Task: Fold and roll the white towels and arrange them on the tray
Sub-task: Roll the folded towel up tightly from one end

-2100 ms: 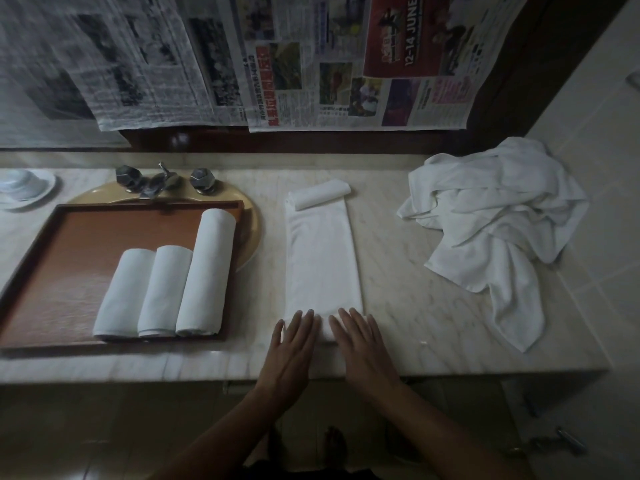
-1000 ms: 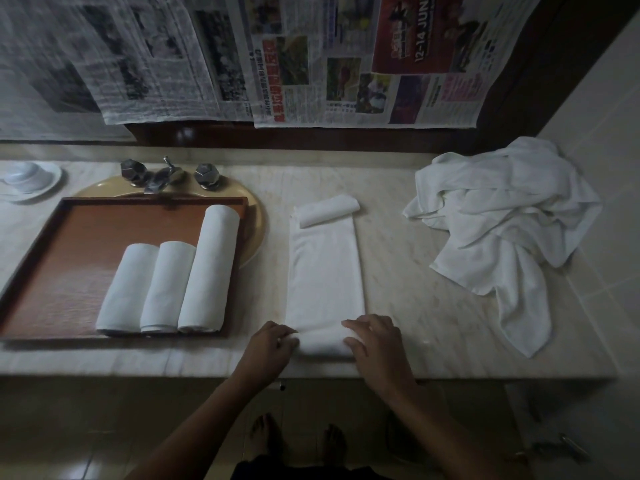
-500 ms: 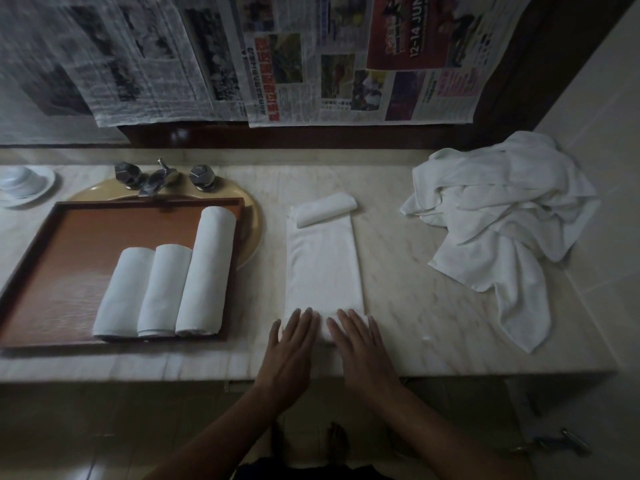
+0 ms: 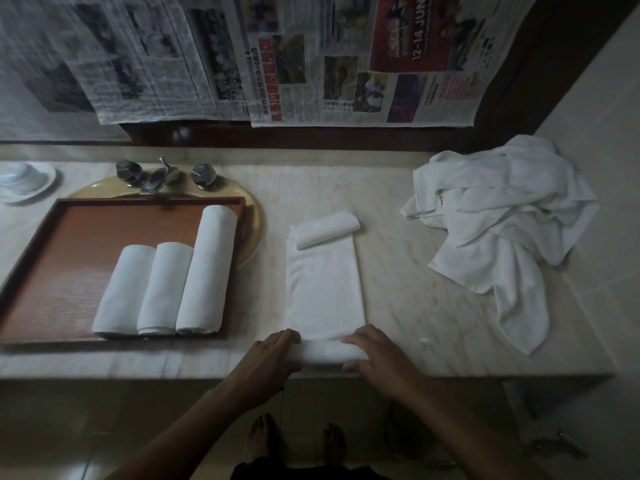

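The pale veined marble counter (image 4: 415, 306) runs the whole width of the view, with printed newspaper sheets (image 4: 346, 64) hanging on the wall behind it. At the left, a rectangular reddish-brown wooden tray (image 4: 86, 244) lies partly over a round yellow basin (image 4: 254, 223). At the far right, against the tiled wall, sits a crumpled heap of white towels (image 4: 502, 209), one tail trailing toward the counter's front edge.

Between tray and heap lies a long folded white towel (image 4: 323, 289), a flat strip running away from the person, its near end turned up into a short roll at the counter's edge. On the tray, three rolled white towels (image 4: 157, 289) lie side by side and touching, the right one the longest.

The left hand (image 4: 268, 358) and right hand (image 4: 377, 355) curl round the two ends of that near roll, fingers over the top.

A small rolled white cloth (image 4: 327, 228) rests across the strip's far end. Behind the tray stand dark metal taps (image 4: 162, 174), and at far left what seems a white dish (image 4: 24, 181).
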Demonstrator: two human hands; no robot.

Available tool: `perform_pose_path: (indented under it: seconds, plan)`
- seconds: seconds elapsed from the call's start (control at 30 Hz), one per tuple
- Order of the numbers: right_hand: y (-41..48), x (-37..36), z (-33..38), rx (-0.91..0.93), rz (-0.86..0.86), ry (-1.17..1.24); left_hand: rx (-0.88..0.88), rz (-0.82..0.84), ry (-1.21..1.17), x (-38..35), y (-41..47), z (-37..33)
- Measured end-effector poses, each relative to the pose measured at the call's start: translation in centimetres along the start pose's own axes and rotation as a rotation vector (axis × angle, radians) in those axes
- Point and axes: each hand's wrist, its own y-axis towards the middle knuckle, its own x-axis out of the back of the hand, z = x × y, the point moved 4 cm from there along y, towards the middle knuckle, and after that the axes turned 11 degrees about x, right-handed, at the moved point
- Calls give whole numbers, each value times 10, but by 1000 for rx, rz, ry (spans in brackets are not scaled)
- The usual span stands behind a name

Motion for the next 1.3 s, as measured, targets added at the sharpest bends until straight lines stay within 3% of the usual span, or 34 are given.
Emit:
perform_pose_path:
  seconds: [0.23,0.37,0.47,0.53,0.6,0.67,0.73,0.8,0.97,1.3]
  plan:
    - [-8,1,-4,-76,-152,60,84,-20,-234,6,3,4]
    - [-10,-2,17,79,-396,-241,160,8,-260,8,12,7]
    - [-16,-23,38,227,-419,-424,207,35,-252,12,19,6]
    - [-18,-37,40,231,-380,-479,241,39,-226,13,23,5]
    - [-15,-43,34,194,-324,-501,232,-76,-165,15,19,1]
    - [-10,-42,29,184,-280,-496,135,-269,10,16,10,-11]
    - [-4,-41,24,195,-240,-520,10,-339,154,6,0,-33]
    - [4,-37,20,202,-208,-527,-73,-292,264,-13,-3,-48]
    - [31,-22,15,152,-125,-532,16,-184,399,-33,21,-28]
    - [31,11,20,83,84,-359,-63,-39,338,-8,30,-11]
